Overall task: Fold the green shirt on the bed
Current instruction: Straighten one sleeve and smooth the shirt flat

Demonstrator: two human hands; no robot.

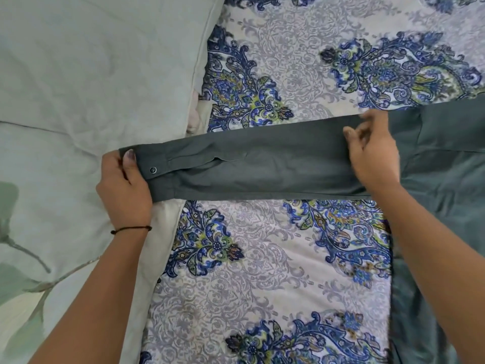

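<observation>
Your green shirt (446,158) lay across the patterned bedspread (262,271), one sleeve (262,166) stretched out flat toward the pale pillows (91,74) on the left. The body of the shirt ran off the right edge of the view, so you could not see how much of it was there or how it was arranged. Your left hand (123,187) pinched the cuff (154,174) at the sleeve's end, thumb on top near the small dark button (153,169), fingers curled underneath and out of sight. Your right hand (372,156) rested on the sleeve near the shoulder, fingers half curled; they were blurred, and whether they actually gripped the cloth or only pressed on it could not be told. A thin dark band (131,229) circled your left wrist. Your right forearm covered part of the shirt's side below the sleeve.
</observation>
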